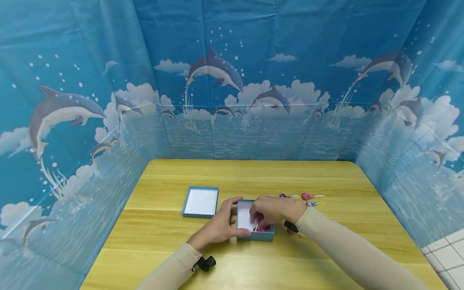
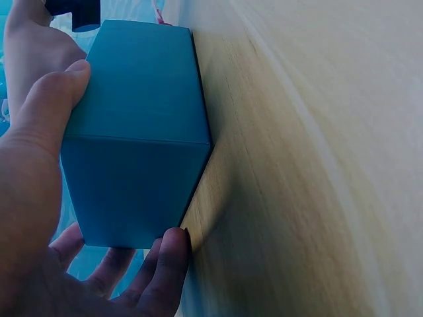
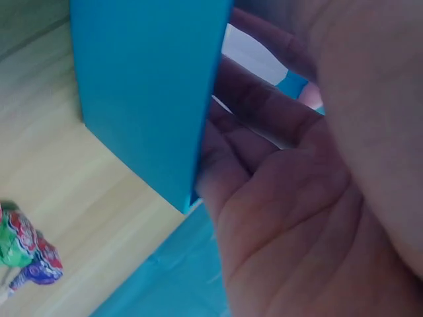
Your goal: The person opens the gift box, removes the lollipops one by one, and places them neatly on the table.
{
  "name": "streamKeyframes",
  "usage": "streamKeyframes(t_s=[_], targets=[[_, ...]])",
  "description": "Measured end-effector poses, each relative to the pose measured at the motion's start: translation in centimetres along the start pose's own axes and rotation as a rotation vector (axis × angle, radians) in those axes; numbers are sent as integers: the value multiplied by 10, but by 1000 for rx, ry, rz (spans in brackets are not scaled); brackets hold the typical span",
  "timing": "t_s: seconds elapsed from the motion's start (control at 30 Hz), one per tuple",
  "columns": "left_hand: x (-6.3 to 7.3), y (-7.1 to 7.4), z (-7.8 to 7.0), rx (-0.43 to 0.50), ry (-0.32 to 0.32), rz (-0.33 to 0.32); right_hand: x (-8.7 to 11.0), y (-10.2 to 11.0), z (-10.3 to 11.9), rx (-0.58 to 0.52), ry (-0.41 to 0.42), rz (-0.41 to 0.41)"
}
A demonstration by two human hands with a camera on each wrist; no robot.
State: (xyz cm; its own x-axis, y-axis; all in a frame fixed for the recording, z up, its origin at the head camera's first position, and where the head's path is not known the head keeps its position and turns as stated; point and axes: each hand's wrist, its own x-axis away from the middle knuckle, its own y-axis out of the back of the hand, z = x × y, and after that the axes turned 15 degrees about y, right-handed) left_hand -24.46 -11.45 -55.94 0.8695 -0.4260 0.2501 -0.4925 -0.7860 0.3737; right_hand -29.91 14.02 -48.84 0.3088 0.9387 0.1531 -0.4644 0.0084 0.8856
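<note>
A blue box [image 1: 255,236] with a white inside sits without its lid on the table. My left hand [image 1: 218,225] grips its left side, the thumb along the near wall and the fingers around the far end. Reaching over the right wall, my right hand [image 1: 277,209] has its fingers curled down inside the box and pinches a red-wrapped lollipop [image 1: 259,218]. Other pink and red lollipops [image 1: 262,230] lie in the near part of the box. In the right wrist view, the blue wall [image 3: 142,86] hides the fingertips.
The shallow box lid [image 1: 200,201] lies inside up to the left. Right of the box are a pink lollipop [image 1: 307,196], a blue one with a yellow stick [image 1: 311,204] and a dark purple one [image 1: 284,195]. Another lollipop [image 1: 290,231] shows under my right wrist. A dolphin-print curtain [image 1: 232,133] surrounds the table.
</note>
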Motion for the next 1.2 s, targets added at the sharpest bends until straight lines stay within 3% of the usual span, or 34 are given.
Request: streamKeyframes(t_s=[0.4,0.83,1.2], targets=[[-1,-1,0,-16,13,-9,0,-7,-5,13,58,-69],[-1,-2,-2,-44,11,-23,12,-9,-5,13,132,-212],[1,-2,-2,-26,28,-23,27,-15,-2,-33,101,-340]])
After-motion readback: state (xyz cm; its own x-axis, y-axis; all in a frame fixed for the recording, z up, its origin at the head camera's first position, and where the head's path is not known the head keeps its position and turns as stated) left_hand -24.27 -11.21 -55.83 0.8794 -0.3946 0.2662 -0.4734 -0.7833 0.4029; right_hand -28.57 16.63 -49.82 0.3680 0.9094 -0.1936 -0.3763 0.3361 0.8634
